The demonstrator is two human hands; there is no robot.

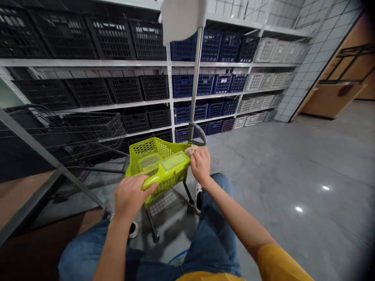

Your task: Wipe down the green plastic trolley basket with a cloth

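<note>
A small lime-green shopping cart [164, 150] with a perforated plastic basket stands on the floor between my knees. My left hand [130, 193] is wrapped round the left end of its handle [175, 161]. At the handle's right end, my right hand [200, 162] presses a beige cloth [191, 150] against the cart's corner. Part of the cloth is hidden under my fingers. Just beyond that hand, a metal pole [197, 78] with a grey loop [199, 134] rises from the cart and carries a blank white board [183, 19].
Shelving [140, 63] along the wall holds rows of black crates [125, 89], blue crates [209, 84] and white crates [254, 81]. To the left stand a dark wire shopping cart [90, 125] and a grey metal frame [58, 164]. Grey floor [278, 168] extends to the right.
</note>
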